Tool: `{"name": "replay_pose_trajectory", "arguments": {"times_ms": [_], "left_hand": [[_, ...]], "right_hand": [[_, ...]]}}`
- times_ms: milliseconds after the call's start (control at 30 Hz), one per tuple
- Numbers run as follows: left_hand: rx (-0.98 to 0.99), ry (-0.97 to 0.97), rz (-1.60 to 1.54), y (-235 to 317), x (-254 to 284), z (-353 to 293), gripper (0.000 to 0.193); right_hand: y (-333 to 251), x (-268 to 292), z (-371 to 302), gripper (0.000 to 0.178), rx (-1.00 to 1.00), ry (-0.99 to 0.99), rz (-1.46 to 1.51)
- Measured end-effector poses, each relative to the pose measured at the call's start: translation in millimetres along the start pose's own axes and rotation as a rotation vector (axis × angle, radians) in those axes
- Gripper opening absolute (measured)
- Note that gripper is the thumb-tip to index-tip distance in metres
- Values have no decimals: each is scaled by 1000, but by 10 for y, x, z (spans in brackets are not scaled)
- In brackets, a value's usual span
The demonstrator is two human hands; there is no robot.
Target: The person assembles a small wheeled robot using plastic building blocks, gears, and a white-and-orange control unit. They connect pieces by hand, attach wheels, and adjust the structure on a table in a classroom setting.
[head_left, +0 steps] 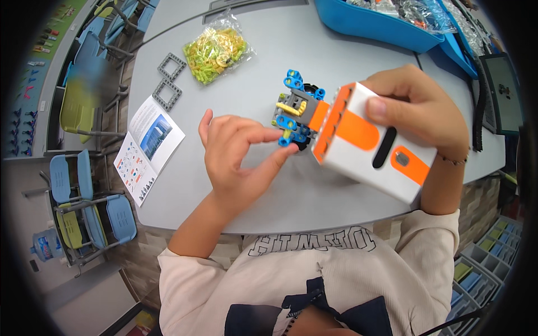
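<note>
A white and orange box-shaped block [386,151] is gripped along its far right side by my right hand [417,106], thumb on top. From its left end juts a small building-brick assembly [294,109] of blue, grey, yellow and black pieces. My left hand [235,148] pinches a blue connector piece [284,141] at the near corner of that assembly, between thumb and index finger. The other left fingers are curled loosely away from it. Both hands hold the joined parts above the grey table [263,207]. The underside of the block is hidden.
A clear bag of yellow-green bricks [216,56] lies at the far left, beside two grey square frames [167,94]. An open booklet [150,148] lies at the table's left edge. A blue bin [381,28] with bagged parts stands far right, near a dark screen [500,92].
</note>
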State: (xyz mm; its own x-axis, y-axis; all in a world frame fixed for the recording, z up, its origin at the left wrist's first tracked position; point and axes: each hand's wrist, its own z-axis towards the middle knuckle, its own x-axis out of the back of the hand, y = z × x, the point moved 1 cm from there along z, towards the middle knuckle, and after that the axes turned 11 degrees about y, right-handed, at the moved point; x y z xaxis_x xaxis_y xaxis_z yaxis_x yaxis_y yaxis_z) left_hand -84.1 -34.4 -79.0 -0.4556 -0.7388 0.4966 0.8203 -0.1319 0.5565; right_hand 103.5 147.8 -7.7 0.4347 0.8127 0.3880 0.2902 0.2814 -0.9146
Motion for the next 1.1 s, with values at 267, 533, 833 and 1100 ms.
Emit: {"name": "replay_pose_trajectory", "arguments": {"times_ms": [267,533,833,1100], "left_hand": [[-37,28,-55,-133,-186,350,19],[-127,27,-103,-275,-386,512,21],[118,-36,-323,-356,-788,603,13],[189,-24,-447,-376,-1059,624,20]], "right_hand": [[212,163,150,47,-49,201,20],[191,265,76,54,-9,189,-77],[164,534,-49,61,-15,106,-246],[553,698,405,36,273,535,-110]]}}
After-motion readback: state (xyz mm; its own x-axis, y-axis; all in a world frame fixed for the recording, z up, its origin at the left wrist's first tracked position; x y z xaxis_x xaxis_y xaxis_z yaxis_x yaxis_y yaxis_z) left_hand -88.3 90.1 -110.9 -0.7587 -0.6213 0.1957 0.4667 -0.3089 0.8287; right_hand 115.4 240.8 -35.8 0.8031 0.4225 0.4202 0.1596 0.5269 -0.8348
